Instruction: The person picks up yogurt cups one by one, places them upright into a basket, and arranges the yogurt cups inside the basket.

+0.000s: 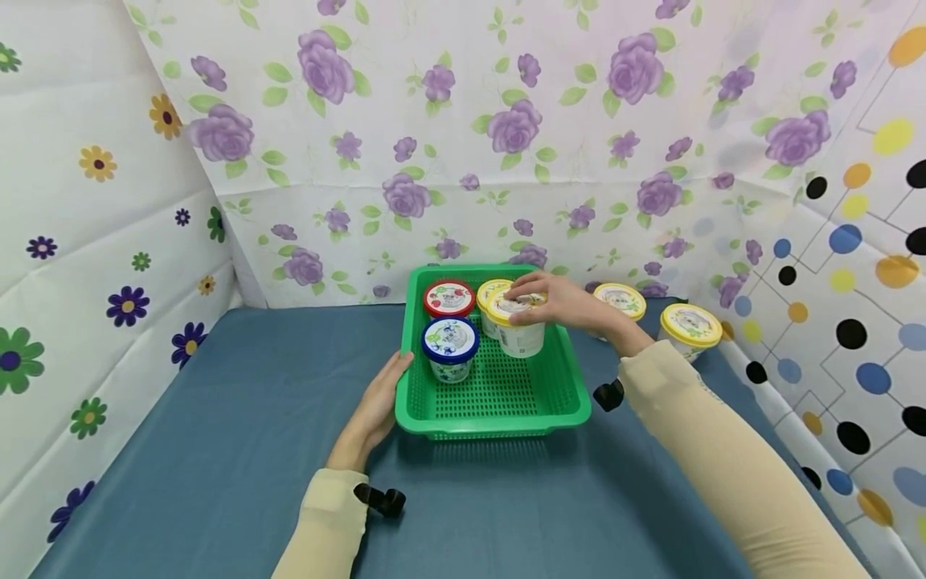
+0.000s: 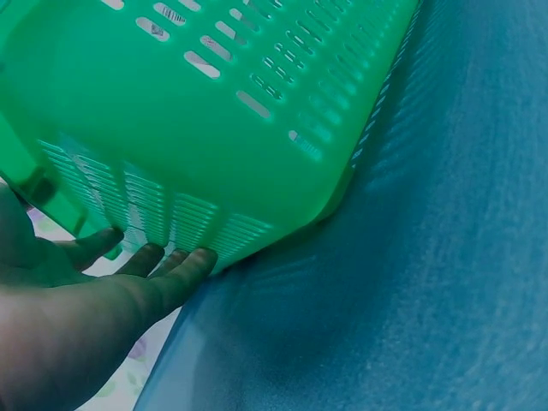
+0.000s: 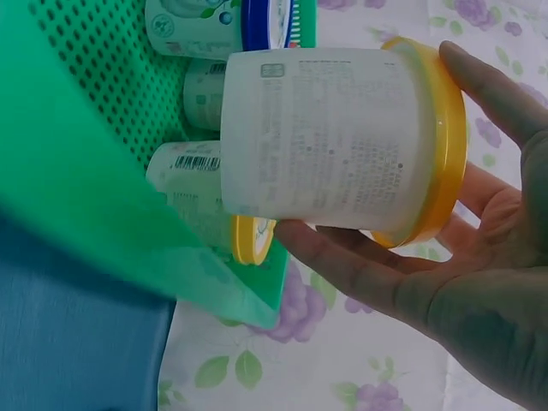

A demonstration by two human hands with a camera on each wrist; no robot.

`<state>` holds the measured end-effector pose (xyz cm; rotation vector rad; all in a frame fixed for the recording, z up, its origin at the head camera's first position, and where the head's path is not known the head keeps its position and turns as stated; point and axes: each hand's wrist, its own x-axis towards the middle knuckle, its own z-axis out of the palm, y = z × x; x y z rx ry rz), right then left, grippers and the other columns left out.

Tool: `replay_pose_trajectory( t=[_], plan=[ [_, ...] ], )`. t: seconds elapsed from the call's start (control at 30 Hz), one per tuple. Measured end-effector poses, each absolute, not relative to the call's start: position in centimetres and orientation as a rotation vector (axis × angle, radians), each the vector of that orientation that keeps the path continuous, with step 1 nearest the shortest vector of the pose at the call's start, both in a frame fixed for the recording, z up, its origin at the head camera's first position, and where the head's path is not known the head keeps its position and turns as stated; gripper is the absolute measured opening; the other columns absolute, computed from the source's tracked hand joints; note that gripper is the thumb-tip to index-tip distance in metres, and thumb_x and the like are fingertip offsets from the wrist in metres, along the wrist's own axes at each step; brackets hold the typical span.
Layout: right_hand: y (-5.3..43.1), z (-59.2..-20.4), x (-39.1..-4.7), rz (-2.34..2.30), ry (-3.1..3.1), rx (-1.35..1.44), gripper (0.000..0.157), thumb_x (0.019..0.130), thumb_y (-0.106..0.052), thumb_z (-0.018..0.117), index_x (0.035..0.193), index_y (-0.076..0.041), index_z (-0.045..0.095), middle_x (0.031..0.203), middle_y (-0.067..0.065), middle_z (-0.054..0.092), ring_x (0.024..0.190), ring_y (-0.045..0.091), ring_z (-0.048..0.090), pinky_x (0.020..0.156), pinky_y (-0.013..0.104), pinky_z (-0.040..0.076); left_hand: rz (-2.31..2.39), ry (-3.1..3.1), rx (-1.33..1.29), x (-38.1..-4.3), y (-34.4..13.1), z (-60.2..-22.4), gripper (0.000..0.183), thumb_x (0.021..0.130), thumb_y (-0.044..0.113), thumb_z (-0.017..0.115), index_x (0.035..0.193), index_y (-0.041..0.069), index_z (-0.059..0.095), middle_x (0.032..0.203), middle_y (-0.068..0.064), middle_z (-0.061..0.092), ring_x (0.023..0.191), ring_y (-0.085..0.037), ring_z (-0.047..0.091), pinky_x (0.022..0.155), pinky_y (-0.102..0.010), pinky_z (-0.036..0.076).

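Observation:
My right hand [image 1: 560,304] grips a white tub with a yellow lid [image 3: 321,141] by its lid and side. The tub is held upright above the far right part of a green plastic basket [image 1: 492,426]. Inside the basket stand a red-lidded tub [image 1: 448,298], a blue-lidded tub [image 1: 451,347] and another yellow-lidded tub [image 1: 489,291], partly hidden by the held one. My left hand [image 1: 376,406] holds the basket's left side, its fingers [image 2: 184,270] against the slotted outer wall below the rim. The thumb is mostly hidden at the rim.
Two more yellow-lidded tubs, a nearer one [image 1: 690,328] and a farther one [image 1: 620,301], stand on the blue cloth [image 1: 289,418] right of the basket. Flower-patterned sheeting [image 1: 463,161] rises behind, with dotted sheeting [image 1: 854,322] on the right.

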<state>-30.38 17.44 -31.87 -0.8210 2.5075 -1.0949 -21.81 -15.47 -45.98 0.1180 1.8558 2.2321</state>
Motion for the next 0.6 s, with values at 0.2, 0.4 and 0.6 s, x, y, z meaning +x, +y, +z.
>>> replay_pose_trajectory(
  t=[0.2, 0.4, 0.6],
  plan=[
    [16.80, -32.05, -30.39, -1.125, 2.452, -0.751, 0.055, 0.098, -0.034, 0.076, 0.145, -0.011, 0.062, 0.162, 0.010, 0.034, 0.141, 0.038, 0.045, 0.103, 0.058, 0.048, 2.235, 1.847, 0.112, -21.72, -15.41, -46.09, 0.067, 0.112, 0.050, 0.042, 0.168, 0.022, 0.019, 0.160, -0.014, 0.041, 0.143, -0.036, 0.045, 0.116, -0.054, 0.036],
    [16.55, -32.41, -30.66, -1.130, 2.413, -0.707, 0.056, 0.097, -0.032, 0.077, 0.145, -0.007, 0.062, 0.161, 0.013, 0.034, 0.144, 0.040, 0.038, 0.101, 0.059, 0.050, 2.236, 1.849, 0.112, -21.75, -15.41, -46.03, 0.067, 0.112, 0.049, 0.042, 0.168, 0.022, 0.019, 0.160, -0.014, 0.041, 0.143, -0.036, 0.045, 0.116, -0.053, 0.036],
    [16.37, -32.74, -30.66, -1.105, 2.406, -0.644, 0.053, 0.097, -0.033, 0.077, 0.142, -0.008, 0.064, 0.162, 0.014, 0.033, 0.141, 0.039, 0.040, 0.097, 0.055, 0.053, 2.237, 1.852, 0.114, -21.78, -15.46, -45.99, 0.070, 0.111, 0.051, 0.043, 0.168, 0.022, 0.016, 0.162, -0.012, 0.037, 0.146, -0.035, 0.042, 0.117, -0.054, 0.034]
  ],
)
